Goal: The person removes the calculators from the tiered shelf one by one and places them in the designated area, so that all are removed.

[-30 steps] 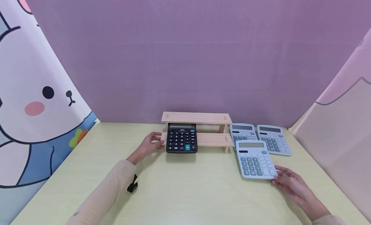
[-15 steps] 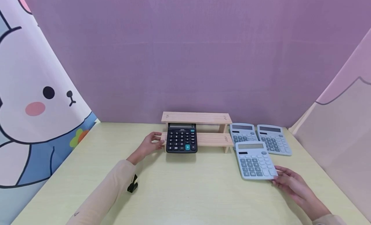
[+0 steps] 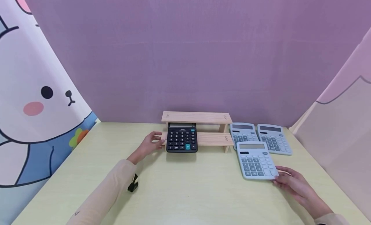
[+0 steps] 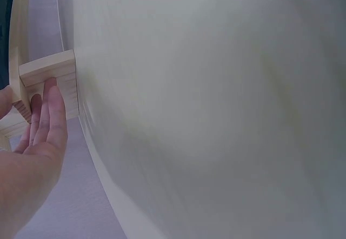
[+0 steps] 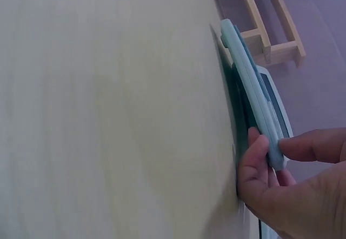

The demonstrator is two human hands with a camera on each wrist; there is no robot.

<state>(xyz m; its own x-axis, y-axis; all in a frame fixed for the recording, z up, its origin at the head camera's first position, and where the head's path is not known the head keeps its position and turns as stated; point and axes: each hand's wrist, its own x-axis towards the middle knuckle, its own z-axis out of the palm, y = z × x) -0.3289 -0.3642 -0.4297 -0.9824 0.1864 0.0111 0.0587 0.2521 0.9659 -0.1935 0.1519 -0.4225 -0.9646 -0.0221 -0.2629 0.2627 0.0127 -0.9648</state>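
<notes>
In the head view, my left hand [image 3: 148, 144] holds the left end of the lower board of a two-tier wooden stand [image 3: 214, 139]. Its thumb is above the board and its fingers [image 4: 47, 112] below, as the left wrist view shows. A black calculator [image 3: 182, 139] leans on the stand, right beside that hand. My right hand [image 3: 295, 188] pinches the near right corner of a light blue calculator [image 3: 256, 160]. The right wrist view shows this calculator [image 5: 251, 87] edge-on, tilted, a shadow on the table under it.
Two more light blue calculators [image 3: 242, 130] lie behind the held one, which overlaps them in the head view. A small black clip-like object [image 3: 133, 183] shows beside the left sleeve. The purple backdrop [image 3: 185, 57] rises behind the table [image 3: 188, 192].
The far end of the light blue calculator in my right hand has dipped slightly. Both hands keep their holds, and the stand and black calculator stay put.
</notes>
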